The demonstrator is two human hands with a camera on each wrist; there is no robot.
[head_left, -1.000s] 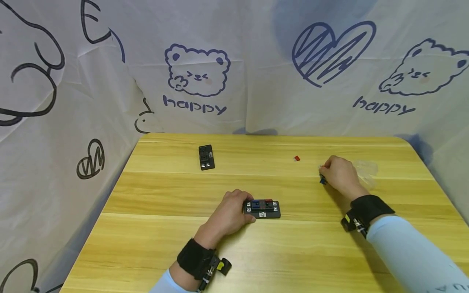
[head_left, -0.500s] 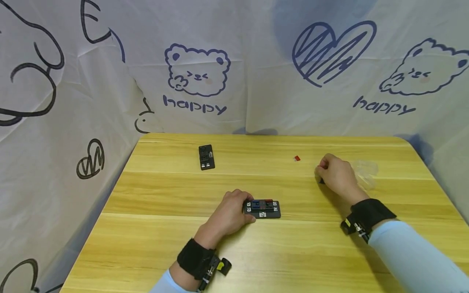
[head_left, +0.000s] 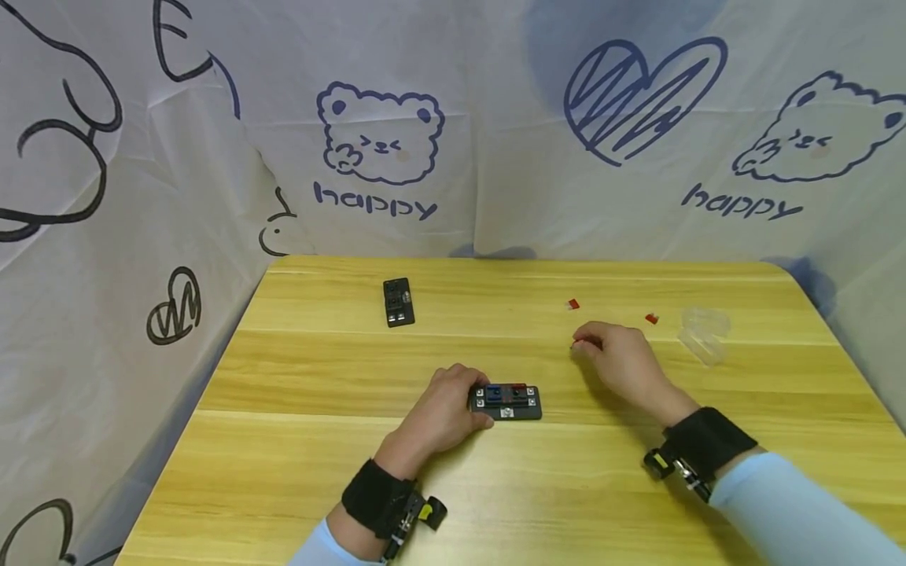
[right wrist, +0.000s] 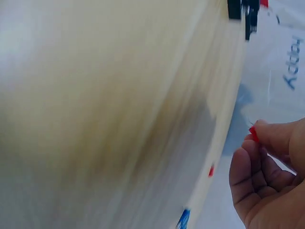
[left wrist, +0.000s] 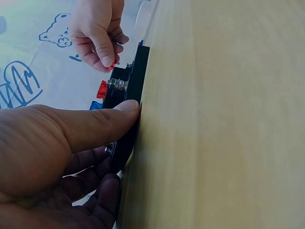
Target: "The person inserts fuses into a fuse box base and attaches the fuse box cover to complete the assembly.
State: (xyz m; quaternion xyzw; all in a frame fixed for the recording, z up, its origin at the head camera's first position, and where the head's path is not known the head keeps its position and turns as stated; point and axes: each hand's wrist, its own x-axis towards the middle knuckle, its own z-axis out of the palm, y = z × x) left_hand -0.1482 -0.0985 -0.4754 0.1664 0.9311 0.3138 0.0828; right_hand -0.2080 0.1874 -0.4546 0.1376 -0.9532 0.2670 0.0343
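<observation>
Shifted toward eight o'clock, the right hand (head_left: 624, 363) pinches a small red piece (right wrist: 254, 134) between its fingers, at two o'clock from the black block (head_left: 506, 400). Uncovered at that hand's one o'clock lies another red bit (head_left: 652, 318). Unmoved, the left hand (head_left: 442, 407) grips the block's nine-o'clock end on the table (head_left: 538, 487).

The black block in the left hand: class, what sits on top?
The black block carries a blue piece, a red piece and metal fittings. The left hand covers part of one end; anything underneath cannot be seen.
</observation>
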